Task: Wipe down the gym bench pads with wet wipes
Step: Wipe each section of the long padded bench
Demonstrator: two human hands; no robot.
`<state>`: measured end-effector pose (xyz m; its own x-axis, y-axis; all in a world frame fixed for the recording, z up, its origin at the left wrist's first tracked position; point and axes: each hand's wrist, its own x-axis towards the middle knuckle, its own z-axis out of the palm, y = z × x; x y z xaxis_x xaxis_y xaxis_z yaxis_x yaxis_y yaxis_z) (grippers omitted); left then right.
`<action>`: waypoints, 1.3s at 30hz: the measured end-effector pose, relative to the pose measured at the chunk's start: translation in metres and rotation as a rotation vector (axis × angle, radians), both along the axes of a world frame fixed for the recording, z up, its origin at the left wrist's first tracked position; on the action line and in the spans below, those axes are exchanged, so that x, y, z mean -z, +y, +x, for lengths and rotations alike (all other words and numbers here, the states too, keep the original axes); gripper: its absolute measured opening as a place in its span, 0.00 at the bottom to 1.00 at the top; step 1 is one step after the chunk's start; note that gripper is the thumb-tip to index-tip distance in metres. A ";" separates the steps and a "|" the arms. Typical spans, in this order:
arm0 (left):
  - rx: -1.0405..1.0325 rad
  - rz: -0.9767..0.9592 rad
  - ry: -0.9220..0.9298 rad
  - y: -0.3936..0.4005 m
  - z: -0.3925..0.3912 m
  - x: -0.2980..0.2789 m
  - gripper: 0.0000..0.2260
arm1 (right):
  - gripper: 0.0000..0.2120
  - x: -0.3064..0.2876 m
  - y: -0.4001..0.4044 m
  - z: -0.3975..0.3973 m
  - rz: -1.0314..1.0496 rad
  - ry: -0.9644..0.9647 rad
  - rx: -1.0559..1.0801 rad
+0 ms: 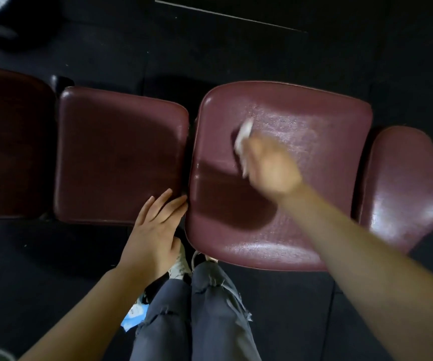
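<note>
My right hand (272, 168) grips the wipe (242, 138) mid-bench (340, 121), my flat, empty left hand (153, 230) braces its near edge; I may miss the dull near patch.

The single head camera is looking steeply down, from close above, at the row of maroon vinyl bench pads (283, 230) and the dark floor (301, 308).

left hand (155, 230) rests flat, fingers straight; right hand (272, 168) curled, arm outstretched.
</note>
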<state>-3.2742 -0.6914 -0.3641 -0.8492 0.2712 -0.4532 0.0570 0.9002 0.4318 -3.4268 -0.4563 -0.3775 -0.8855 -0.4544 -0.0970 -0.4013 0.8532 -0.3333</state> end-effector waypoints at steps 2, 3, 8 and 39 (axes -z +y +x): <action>0.003 0.000 -0.001 0.000 0.000 0.000 0.29 | 0.17 -0.012 0.021 0.080 -0.040 -0.176 -0.195; 0.010 -0.009 -0.003 0.000 0.000 -0.001 0.29 | 0.18 -0.021 0.031 0.113 -0.046 -0.232 -0.300; 0.034 -0.020 -0.012 -0.002 0.001 0.001 0.30 | 0.13 -0.017 0.040 0.084 0.059 -0.209 -0.627; 0.132 -0.017 -0.004 0.087 -0.049 -0.013 0.32 | 0.15 0.020 0.044 0.001 0.000 0.116 0.694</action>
